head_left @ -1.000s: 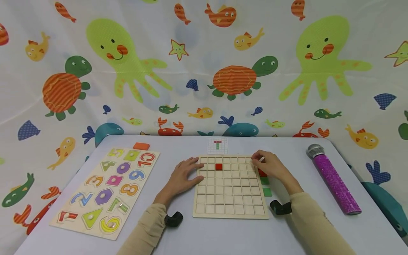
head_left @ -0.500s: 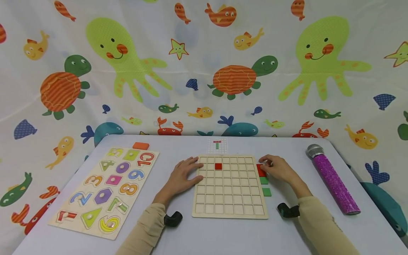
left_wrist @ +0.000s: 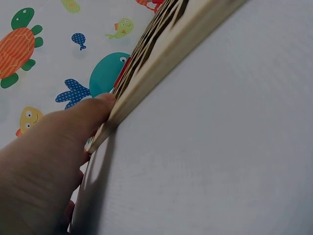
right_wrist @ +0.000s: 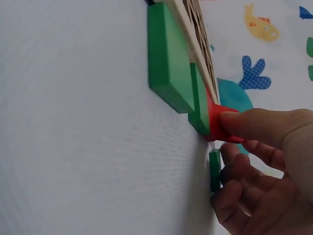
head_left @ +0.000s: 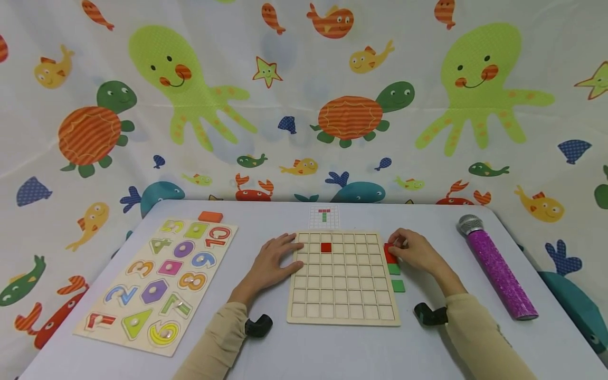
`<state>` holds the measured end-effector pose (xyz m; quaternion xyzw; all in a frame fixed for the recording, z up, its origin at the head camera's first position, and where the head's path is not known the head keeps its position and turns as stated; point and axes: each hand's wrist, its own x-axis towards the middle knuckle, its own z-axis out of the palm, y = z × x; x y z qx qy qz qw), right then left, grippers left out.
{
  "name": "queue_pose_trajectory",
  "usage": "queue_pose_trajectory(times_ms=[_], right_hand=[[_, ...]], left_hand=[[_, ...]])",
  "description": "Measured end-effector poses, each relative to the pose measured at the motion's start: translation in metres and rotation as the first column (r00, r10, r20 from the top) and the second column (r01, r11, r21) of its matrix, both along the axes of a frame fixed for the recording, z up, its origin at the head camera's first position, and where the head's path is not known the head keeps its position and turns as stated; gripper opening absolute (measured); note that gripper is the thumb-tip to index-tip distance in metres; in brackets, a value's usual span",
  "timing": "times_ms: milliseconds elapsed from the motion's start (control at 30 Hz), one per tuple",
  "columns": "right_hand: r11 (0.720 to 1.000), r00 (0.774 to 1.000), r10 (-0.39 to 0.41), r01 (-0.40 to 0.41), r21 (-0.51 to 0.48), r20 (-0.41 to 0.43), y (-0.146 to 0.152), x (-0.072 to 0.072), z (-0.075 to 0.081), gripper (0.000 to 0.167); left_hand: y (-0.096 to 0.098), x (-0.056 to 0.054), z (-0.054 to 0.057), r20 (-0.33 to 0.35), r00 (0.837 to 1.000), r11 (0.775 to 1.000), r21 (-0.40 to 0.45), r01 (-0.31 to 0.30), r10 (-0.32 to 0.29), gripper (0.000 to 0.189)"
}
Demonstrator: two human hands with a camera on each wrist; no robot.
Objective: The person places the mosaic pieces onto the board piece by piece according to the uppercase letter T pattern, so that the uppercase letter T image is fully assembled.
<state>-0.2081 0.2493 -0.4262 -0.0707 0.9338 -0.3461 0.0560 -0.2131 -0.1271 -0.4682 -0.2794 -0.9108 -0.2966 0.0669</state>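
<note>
The wooden grid board (head_left: pixel 342 284) lies on the table with one red square tile (head_left: pixel 325 247) set in an upper cell. My left hand (head_left: pixel 273 262) rests at its left edge, fingers spread, the thumb (left_wrist: pixel 100 105) touching the rim. Beyond the right edge, my right hand (head_left: pixel 419 256) pinches a red tile (head_left: pixel 389 255) between thumb and fingers; the right wrist view shows the thumb on the red tile (right_wrist: pixel 220 122). Close by are a green tile (head_left: pixel 393 269) and a second green tile (head_left: pixel 398 286). Another small green tile (right_wrist: pixel 215 170) appears beside the fingers.
A card with a red and green T pattern (head_left: pixel 324 217) lies behind the board. At left are a number and shape puzzle (head_left: pixel 182 307) and an orange block (head_left: pixel 210 217). A glittery purple microphone (head_left: pixel 501 274) lies at right. A sea-animal cloth hangs behind.
My right hand has moved off the board's upper right corner, rightward to the red tile beside it, and now pinches that tile. My left hand has stayed at the left edge.
</note>
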Motion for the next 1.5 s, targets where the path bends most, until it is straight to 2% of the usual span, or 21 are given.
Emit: queue_pose_trajectory(times_ms=[233, 400, 767, 967, 1167, 1500], right_hand=[[0.997, 1.000, -0.004, 0.004, -0.075, -0.002, -0.001, -0.002, 0.003, 0.022], [0.997, 0.999, 0.018, -0.021, -0.072, -0.030, -0.008, -0.004, 0.005, 0.026], [0.993, 1.000, -0.002, -0.001, -0.116, -0.029, -0.026, -0.008, 0.005, 0.020], [0.989, 1.000, 0.015, -0.017, -0.144, -0.018, -0.034, -0.007, 0.004, 0.019], [0.982, 1.000, 0.028, -0.029, -0.187, -0.008, -0.041, -0.006, 0.002, 0.018], [0.986, 0.997, 0.062, -0.066, -0.151, -0.035, -0.054, -0.009, 0.003, 0.018]], left_hand=[[-0.001, 0.000, 0.000, -0.016, 1.000, 1.000, 0.009, 0.006, -0.005, 0.049], [-0.001, 0.001, 0.000, -0.018, 1.000, 1.000, 0.007, 0.006, -0.005, 0.048], [0.000, 0.002, 0.002, -0.014, 1.000, 1.000, 0.012, 0.010, -0.009, 0.048], [0.000, 0.001, -0.001, -0.018, 1.000, 1.000, -0.005, 0.008, -0.009, 0.047], [-0.001, 0.003, 0.002, -0.008, 1.000, 1.000, -0.001, 0.009, -0.009, 0.047], [0.000, 0.002, 0.002, -0.005, 1.000, 1.000, -0.021, -0.008, 0.008, 0.048]])
